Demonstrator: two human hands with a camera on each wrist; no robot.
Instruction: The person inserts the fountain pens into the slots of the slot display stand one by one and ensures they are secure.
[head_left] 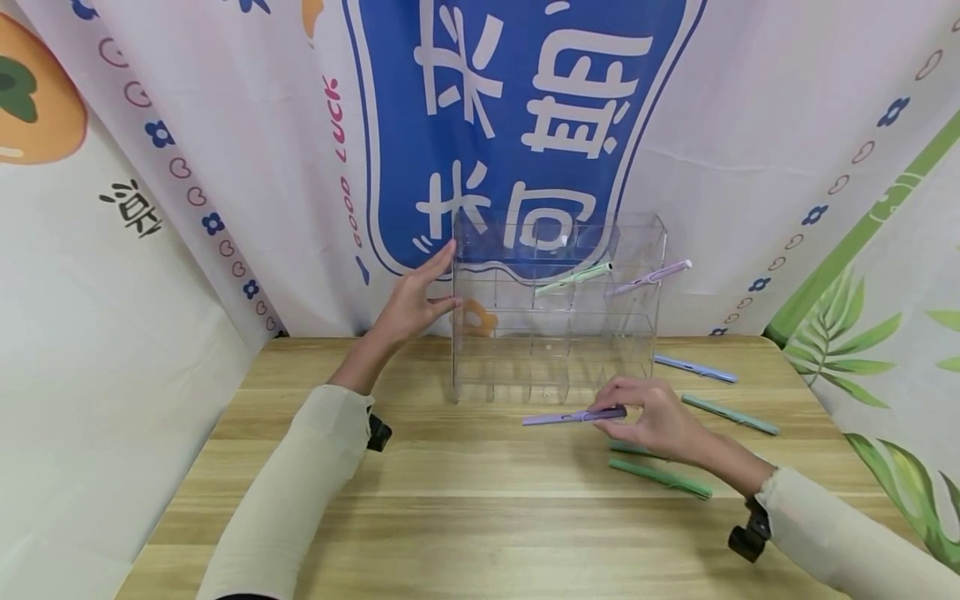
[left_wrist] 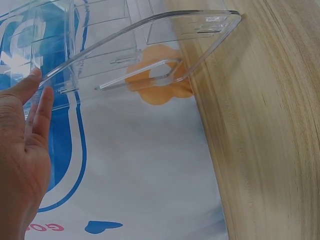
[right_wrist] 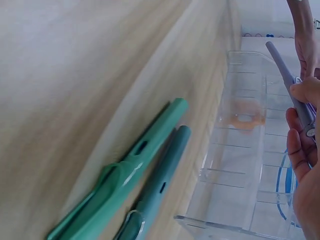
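Across the near ground spreads a pale wooden table (head_left: 465, 533), and, taking twelve as straight ahead of the person, I see a green pen (head_left: 660, 478) lying closest, with a teal pen (right_wrist: 160, 182) just beside it, partly hidden from above by the right hand (head_left: 652, 417). That hand pinches a purple pen (head_left: 555, 418) near its dark end, the long axis running almost three to nine, the free end toward nine. From this hand the clear rack (head_left: 510, 346) stands at about eleven, so the purple pen lies roughly along its front, seemingly apart from it. At the rack's nine-o'clock side, farther from the pen, the left hand (head_left: 416, 304) touches it with fairly straight fingers. A mint pen (head_left: 573, 278) and a lilac pen (head_left: 648, 277) slant in the rack's upper part, before a printed curtain (head_left: 720, 167).
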